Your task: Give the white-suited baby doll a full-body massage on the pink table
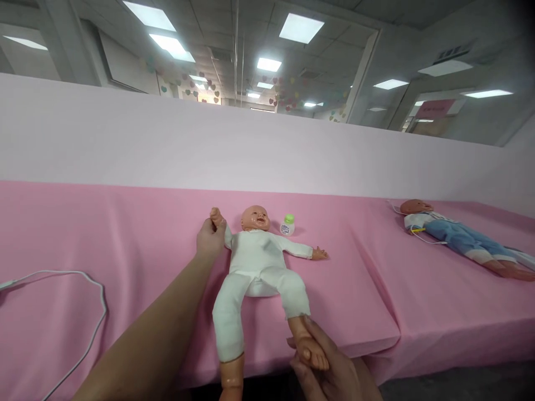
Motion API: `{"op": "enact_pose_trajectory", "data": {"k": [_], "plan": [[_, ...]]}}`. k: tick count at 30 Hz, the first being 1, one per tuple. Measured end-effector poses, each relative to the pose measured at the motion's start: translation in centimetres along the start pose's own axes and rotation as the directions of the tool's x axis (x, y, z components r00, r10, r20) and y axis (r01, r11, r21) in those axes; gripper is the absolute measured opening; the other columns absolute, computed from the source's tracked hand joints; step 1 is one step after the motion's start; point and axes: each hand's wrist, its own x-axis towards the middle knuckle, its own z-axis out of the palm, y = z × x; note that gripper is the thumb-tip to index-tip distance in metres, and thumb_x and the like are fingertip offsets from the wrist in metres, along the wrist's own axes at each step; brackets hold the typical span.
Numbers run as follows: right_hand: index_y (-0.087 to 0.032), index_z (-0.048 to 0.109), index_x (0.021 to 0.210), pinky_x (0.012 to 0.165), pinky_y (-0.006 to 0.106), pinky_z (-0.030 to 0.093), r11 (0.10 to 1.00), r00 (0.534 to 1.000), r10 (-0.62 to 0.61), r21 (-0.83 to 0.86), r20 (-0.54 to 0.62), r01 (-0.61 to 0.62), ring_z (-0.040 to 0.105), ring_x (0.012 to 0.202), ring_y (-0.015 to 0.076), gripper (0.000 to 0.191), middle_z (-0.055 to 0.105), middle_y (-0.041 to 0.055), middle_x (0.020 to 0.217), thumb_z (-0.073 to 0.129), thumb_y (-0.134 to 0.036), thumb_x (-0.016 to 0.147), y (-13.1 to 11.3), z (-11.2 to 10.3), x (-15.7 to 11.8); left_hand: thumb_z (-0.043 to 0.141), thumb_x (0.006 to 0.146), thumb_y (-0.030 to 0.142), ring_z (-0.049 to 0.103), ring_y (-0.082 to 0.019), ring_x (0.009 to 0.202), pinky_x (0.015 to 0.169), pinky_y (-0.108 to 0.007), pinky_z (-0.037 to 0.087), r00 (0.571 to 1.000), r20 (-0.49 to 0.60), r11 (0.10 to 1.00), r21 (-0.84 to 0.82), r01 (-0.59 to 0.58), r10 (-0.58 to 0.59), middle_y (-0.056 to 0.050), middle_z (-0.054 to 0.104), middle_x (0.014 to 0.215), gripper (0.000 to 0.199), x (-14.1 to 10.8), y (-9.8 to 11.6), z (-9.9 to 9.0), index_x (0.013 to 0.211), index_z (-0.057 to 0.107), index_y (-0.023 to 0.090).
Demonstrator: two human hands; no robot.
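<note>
A baby doll (257,253) with a white cloth body lies on its back on a pink-covered table (159,223), head toward the wall and feet toward me. My left hand (210,238) is closed around the doll's raised arm, just below its small fist. Lower right, my right hand (328,362) grips the doll's foot and ankle, with fingers on both sides of it. The doll's other leg hangs past the table's front edge, and its other arm lies stretched out on the cloth. Beside the doll's head stands a small clear bottle (287,225) with a green cap.
On the right lies a second doll (463,234) in blue and white clothes, with a thin white cord about it. A white cable (102,301) curves over the cloth at left. Behind the table runs a low white wall (251,147) with glass panels above.
</note>
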Motion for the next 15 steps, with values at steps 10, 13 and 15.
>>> {"op": "enact_pose_trajectory", "data": {"k": [10, 13, 15], "plan": [[-0.022, 0.058, 0.145, 0.074, 0.032, 0.066, 0.97, 0.982, 0.072, 0.217, 0.175, -0.11, 0.077, 0.082, 0.0208, 0.051, 0.08, 0.0075, 0.11, 0.065, -0.036, 0.097, 0.3, 2.9, 10.4, 0.057, 0.097, 0.034, 0.065, -0.028, 0.126, 0.104, -0.039, 0.048, 0.685, 0.53, 0.708, 0.205, -0.675, 0.5, -0.005, 0.071, 0.138, 0.044, -2.9, 3.2, 0.9, 0.14, 0.064, 0.028], [-0.022, 0.058, 0.146, 0.076, 0.036, 0.066, 0.946, 0.97, 0.121, 0.271, 0.21, -0.177, 0.076, 0.084, 0.0219, 0.052, 0.079, 0.0081, 0.112, 0.065, -0.035, 0.096, 1.3, 4.9, 11.6, 0.057, 0.095, 0.032, 0.065, -0.029, 0.126, 0.105, -0.04, 0.048, 0.644, 0.599, 0.66, 0.241, -0.711, 0.475, -0.007, 0.07, 0.14, 0.042, -2.8, 2.9, 1.2, 0.136, 0.068, 0.024], [-0.022, 0.058, 0.146, 0.075, 0.037, 0.067, 0.928, 0.963, 0.152, 0.304, 0.221, -0.216, 0.076, 0.085, 0.0224, 0.054, 0.079, 0.0086, 0.115, 0.066, -0.035, 0.095, 1.8, 5.8, 11.9, 0.058, 0.095, 0.032, 0.066, -0.03, 0.125, 0.104, -0.04, 0.048, 0.649, 0.599, 0.669, 0.239, -0.704, 0.469, -0.007, 0.071, 0.139, 0.041, -2.7, 2.8, 1.3, 0.134, 0.069, 0.023]]}}
